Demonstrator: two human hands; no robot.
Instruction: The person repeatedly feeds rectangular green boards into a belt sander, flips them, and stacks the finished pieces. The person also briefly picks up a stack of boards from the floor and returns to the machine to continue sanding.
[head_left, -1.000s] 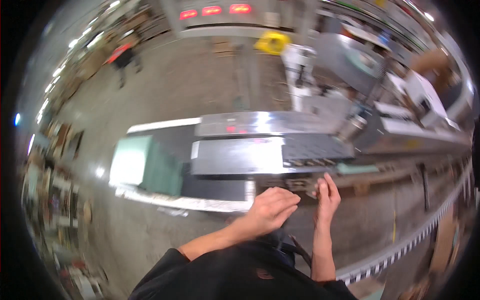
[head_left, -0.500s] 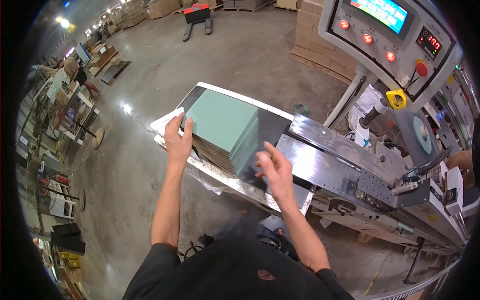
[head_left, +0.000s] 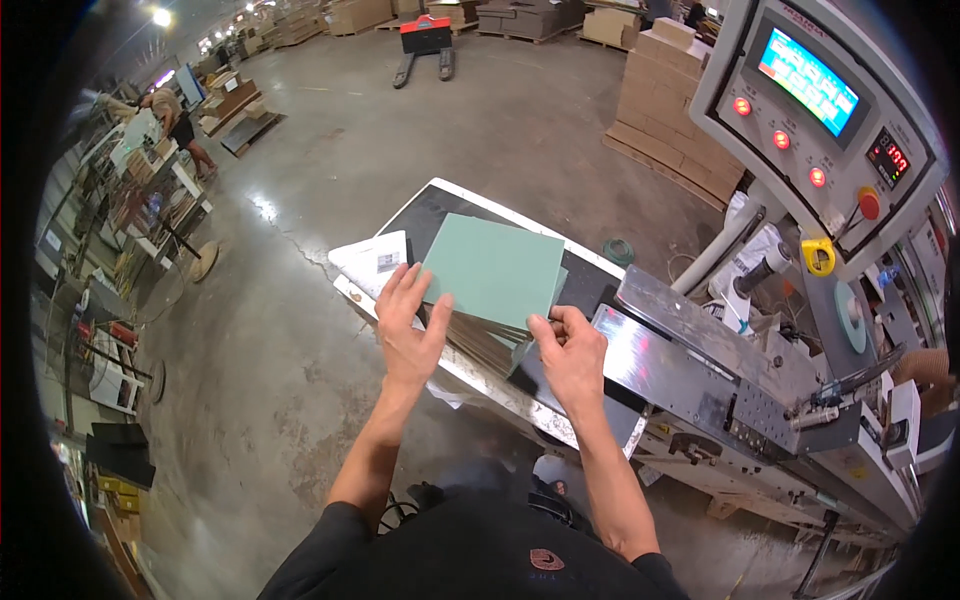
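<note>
A stack of pale green boards (head_left: pixel 495 268) lies on the dark top of a white-edged feed table (head_left: pixel 405 207). Its upper part is turned slightly against the boards below, whose edges look brown on the near side. Against the left edge rests my left hand (head_left: pixel 408 335), fingers spread and thumb at the near edge. My right hand (head_left: pixel 573 360) is closed at the near right corner of the upper boards, thumb and curled fingers pinching there; how many boards it grips is hidden. Beside my left fingertips lies a white sheet (head_left: pixel 370 258) with a small printed patch.
Right of the stack, a metal guide plate (head_left: pixel 655 350) leads into the machine. A control panel (head_left: pixel 820 120) with lit buttons overhangs the far right, a yellow tape measure (head_left: pixel 818 257) below it. Behind stand stacked cartons (head_left: pixel 665 110) and a red pallet truck (head_left: pixel 426 38). A person (head_left: pixel 175 125) bends at far left.
The view has shifted, so the table sits further right. My right hand has come onto the stack's corner and closed. The upper boards have turned, and more of the white sheet shows.
</note>
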